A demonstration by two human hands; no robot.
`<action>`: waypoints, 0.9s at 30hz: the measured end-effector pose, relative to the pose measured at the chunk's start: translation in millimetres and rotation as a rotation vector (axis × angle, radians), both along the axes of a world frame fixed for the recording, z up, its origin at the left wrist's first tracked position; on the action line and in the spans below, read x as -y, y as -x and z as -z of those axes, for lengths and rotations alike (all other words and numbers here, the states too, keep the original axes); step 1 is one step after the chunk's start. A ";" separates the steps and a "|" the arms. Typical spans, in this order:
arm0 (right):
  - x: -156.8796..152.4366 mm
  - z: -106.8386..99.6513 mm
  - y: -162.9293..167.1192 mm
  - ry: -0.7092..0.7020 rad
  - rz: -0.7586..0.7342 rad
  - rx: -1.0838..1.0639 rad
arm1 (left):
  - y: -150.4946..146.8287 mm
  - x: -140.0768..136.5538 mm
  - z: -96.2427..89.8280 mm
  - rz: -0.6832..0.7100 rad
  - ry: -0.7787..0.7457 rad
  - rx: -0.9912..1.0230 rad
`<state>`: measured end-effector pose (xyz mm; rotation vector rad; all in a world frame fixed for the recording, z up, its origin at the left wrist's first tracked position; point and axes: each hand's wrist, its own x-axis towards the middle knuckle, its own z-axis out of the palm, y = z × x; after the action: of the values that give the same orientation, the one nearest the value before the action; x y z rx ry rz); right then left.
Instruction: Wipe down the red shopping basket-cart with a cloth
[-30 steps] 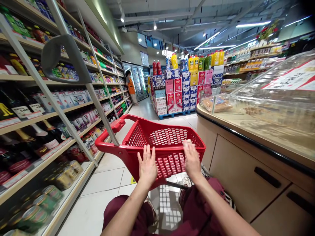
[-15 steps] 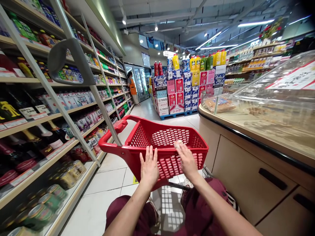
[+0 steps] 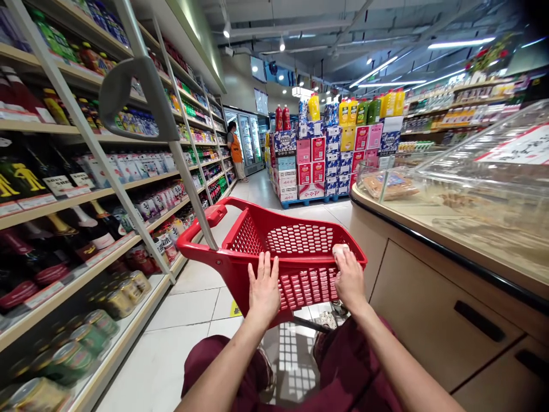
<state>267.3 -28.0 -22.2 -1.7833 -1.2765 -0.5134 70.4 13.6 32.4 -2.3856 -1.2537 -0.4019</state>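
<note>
A red plastic shopping cart (image 3: 315, 229) with a perforated basket stands sideways before my knees. My left hand (image 3: 265, 292) lies against its near side wall, fingers stretched and spread, the tips close to the rim. Farther along, near the basket's right end, my right hand (image 3: 349, 280) is closed around a small wad of white cloth or tissue (image 3: 341, 249), pressed at the top rim. Only the wad's upper part shows above the fingers, so its exact kind is unclear. Nothing shows inside the visible part of the basket.
Drink shelves (image 3: 111, 194) line the left side. A grey pole with a loop handle (image 3: 141, 103) rises from the cart. At right is a counter (image 3: 429, 269) with clear covers. Stacked drink cartons (image 3: 317, 163) and a person in an orange vest (image 3: 235, 150) are farther back.
My right hand has slid right along the cart's rim with the white wad. My left hand stays on the side wall. The view has shifted slightly.
</note>
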 end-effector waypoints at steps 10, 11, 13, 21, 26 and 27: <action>-4.7 -4.6 16.0 0.009 -0.062 0.058 | 3.6 -0.3 1.9 0.009 -0.010 0.005; -5.4 -4.5 17.2 -0.007 -0.045 0.039 | 3.5 -0.3 2.3 0.007 -0.013 0.009; -8.6 -5.3 27.7 -0.012 -0.114 0.060 | 3.9 -0.4 2.8 0.003 -0.018 0.016; -7.5 -7.0 28.3 0.046 -0.082 0.061 | 5.5 0.7 1.7 0.028 0.009 0.003; -10.1 -8.5 42.1 0.055 -0.203 0.113 | 10.4 -0.5 -3.2 0.039 0.007 0.003; -11.0 -8.8 44.3 0.060 -0.232 0.131 | 14.4 -2.0 -5.3 0.036 0.000 0.004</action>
<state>222.9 -17.1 -13.4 -1.6435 -1.5822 -0.4705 56.0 15.6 37.7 -2.4117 -1.2136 -0.4174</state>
